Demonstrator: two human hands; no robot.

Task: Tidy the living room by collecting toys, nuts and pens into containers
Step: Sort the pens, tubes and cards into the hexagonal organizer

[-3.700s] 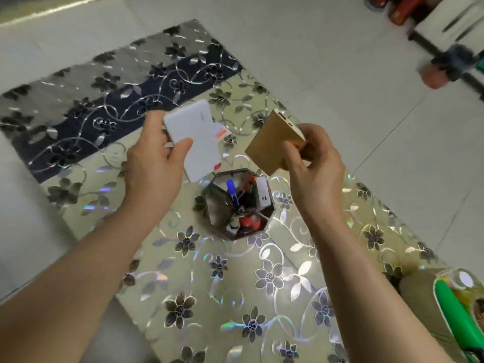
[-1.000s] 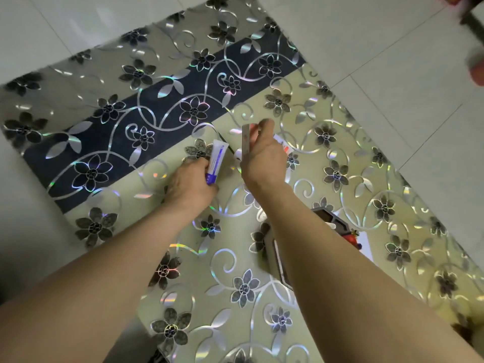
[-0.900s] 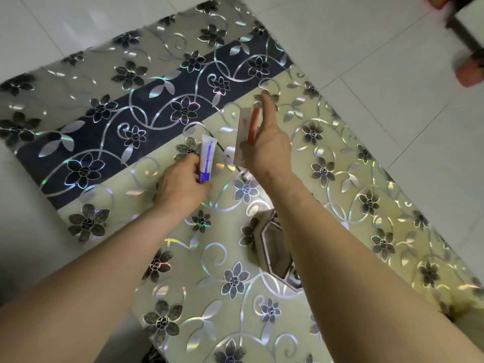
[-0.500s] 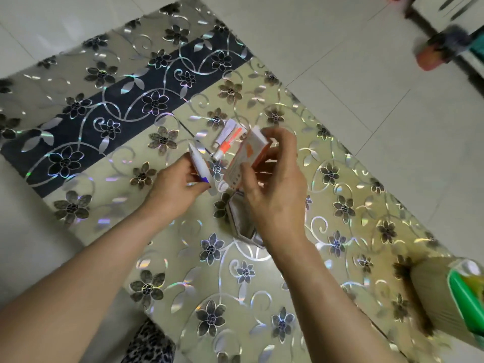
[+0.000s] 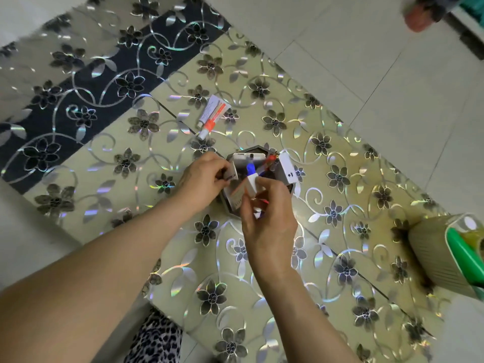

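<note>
Small tube [image 5: 252,179]: frame centre, over the hexagonal holder [image 5: 285,172]; judged light, soft-walled, best pinched near its stiff cap.
Right hand [image 5: 267,214]: its grip pinched the tube with a small carton [image 5: 237,196].
Left hand [image 5: 201,179]: grip closed on a small item.
Orange-and-white tube [image 5: 212,117]: lay loose on the mat [image 5: 366,179], up-frame.

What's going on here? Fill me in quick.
A person is tidying small items into a hexagonal organizer on a flower-patterned table. The right hand holds a small orange-and-white box and a white tube with a blue end over the organizer. The left hand pinches something small at its left rim. An orange-and-white tube lies on the table beyond it, not yet collected.
</note>
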